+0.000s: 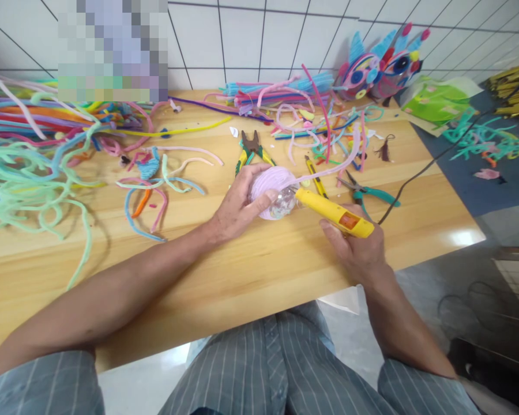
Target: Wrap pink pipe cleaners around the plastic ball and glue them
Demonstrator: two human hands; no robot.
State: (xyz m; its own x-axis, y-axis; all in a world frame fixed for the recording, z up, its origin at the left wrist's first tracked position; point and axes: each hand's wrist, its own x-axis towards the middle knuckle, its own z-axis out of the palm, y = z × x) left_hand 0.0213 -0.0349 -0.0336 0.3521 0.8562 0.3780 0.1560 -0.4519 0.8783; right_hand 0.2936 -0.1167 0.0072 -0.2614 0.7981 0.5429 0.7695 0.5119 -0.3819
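Observation:
My left hand (pixel 246 199) is wrapped round a clear ball partly covered with lilac pipe cleaner (pixel 271 181). The ball's lower right side (pixel 284 203) is bare and see-through. A loose length of lilac pipe cleaner (pixel 348 160) runs from it up to the right. In my right hand (pixel 363 248) is a yellow hot glue gun (pixel 335 213), its tip at the ball's right side; whether it touches cannot be told. Green-and-yellow pliers (pixel 251 148) lie just behind the ball. A yellow utility knife (pixel 315 177) and teal-handled pliers (pixel 369 193) lie near the glue gun.
Mint green pipe cleaners (pixel 38 173) heap at the left, coloured bundles (pixel 26 115) behind them. More pipe cleaners (pixel 281 95) lie along the tiled wall. Two decorated figures (pixel 378 69) stand at the back right. A black cord (pixel 419 173) crosses the table's right side.

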